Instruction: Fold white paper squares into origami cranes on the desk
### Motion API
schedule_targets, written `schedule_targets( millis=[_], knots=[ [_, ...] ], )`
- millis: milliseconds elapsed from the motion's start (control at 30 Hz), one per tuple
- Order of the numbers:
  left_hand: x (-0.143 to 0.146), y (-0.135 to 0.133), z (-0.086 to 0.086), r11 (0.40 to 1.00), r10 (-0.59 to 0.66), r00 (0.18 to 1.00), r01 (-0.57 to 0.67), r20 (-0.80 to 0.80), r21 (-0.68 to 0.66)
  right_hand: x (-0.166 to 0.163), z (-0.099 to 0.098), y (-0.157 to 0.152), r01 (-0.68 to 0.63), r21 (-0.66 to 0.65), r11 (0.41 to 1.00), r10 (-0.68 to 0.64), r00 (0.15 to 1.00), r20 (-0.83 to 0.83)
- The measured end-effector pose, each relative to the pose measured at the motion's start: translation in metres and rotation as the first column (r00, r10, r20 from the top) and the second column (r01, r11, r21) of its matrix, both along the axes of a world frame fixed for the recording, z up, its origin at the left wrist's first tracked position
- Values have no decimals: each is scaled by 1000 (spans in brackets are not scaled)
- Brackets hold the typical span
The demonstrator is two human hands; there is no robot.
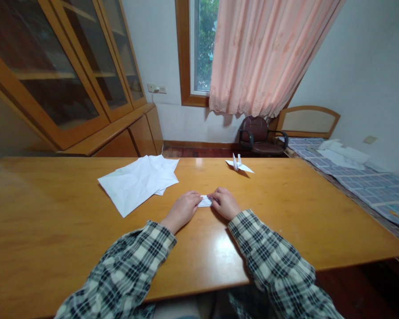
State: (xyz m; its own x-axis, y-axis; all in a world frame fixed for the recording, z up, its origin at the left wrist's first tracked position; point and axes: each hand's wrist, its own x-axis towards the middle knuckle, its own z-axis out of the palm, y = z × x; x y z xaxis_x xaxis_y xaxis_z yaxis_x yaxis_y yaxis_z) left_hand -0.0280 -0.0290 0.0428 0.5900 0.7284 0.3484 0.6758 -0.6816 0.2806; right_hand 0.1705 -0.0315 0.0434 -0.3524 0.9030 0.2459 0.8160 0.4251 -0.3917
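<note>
A small folded piece of white paper (205, 202) lies on the wooden table between my two hands. My left hand (185, 207) holds its left end, the fingers curled together at the edge. On its right end, the bent fingers of my right hand (225, 203) press the paper from above. Both hands partly cover the paper, so its full outline is hidden. A finished white paper crane (239, 165) stands beyond my right hand, wings spread. Several loose white paper sheets (136, 181) overlap on the table beyond my left hand.
The wooden table (53, 230) stretches wide to both sides. Behind it stand a glass-door cabinet (119, 133) at left and a dark chair (257, 137). A bed (359, 177) with a checked cover is at right, and a pink curtain (259, 53) hangs at the window.
</note>
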Motion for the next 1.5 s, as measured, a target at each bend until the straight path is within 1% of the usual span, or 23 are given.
schedule_targets(
  millis=[100, 200, 333, 467, 700, 933, 1300, 1500],
  knots=[
    [4, -4, 1, 1000, 6, 999, -6, -36, 4, -1, 4, -3, 6, 0, 1000, -6, 999, 44],
    [7, -9, 0, 999, 41, 998, -40, -57, 19, -3, 9, -7, 19, -1, 1000, -18, 994, 103],
    [10, -11, -1, 998, 53, 997, -51, -62, 37, -6, 15, -10, 30, 4, 1000, -30, 987, 160],
    [10, -11, -2, 997, 66, 997, -65, -37, 51, -7, 16, -11, 27, 21, 999, -31, 982, 184],
    [10, -11, -1, 998, 62, 998, -62, 6, 30, -5, 12, -10, 36, 3, 999, -36, 990, 134],
    [5, -10, 2, 998, 65, 997, -65, 46, -11, -3, 7, -7, 14, 6, 1000, -14, 997, 76],
    [4, -7, -4, 997, 16, 999, -19, 35, 70, 2, 9, -7, -40, 17, 999, 39, 996, 83],
    [4, -10, -8, 998, 40, 999, -40, 0, 56, 2, 11, -8, -56, 16, 998, 54, 993, 101]
  ],
)
